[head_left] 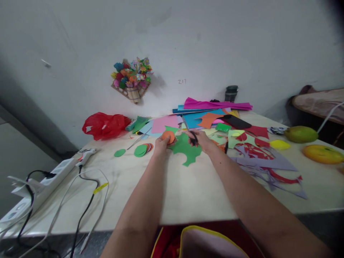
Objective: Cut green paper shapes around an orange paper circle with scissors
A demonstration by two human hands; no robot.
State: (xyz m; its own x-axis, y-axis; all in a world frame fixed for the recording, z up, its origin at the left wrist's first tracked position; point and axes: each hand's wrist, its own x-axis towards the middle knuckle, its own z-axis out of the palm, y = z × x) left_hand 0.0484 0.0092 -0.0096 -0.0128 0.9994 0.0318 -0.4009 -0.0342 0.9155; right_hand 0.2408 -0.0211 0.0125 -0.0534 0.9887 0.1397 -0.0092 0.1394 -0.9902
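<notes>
My left hand [162, 144] is closed on an orange paper circle [168, 137] and the edge of a green paper sheet [185, 148]. Rounded bites are cut out of that sheet. In my right hand [201, 139] is a pair of scissors [192, 135], its blades pointing up and away over the sheet's far right side. Whether the blades touch paper I cannot tell. Left of my left hand lie a small stack of green and orange circles [141, 150] and a single green circle [119, 153].
Coloured sheets [166, 124] lie along the wall, beside a red plastic bag [106, 125]. Purple and red scraps [258, 154] and fruits [301, 134] are on the right. A power strip [51, 179] with cables takes the left edge. Paper flowers [134, 77] hang on the wall.
</notes>
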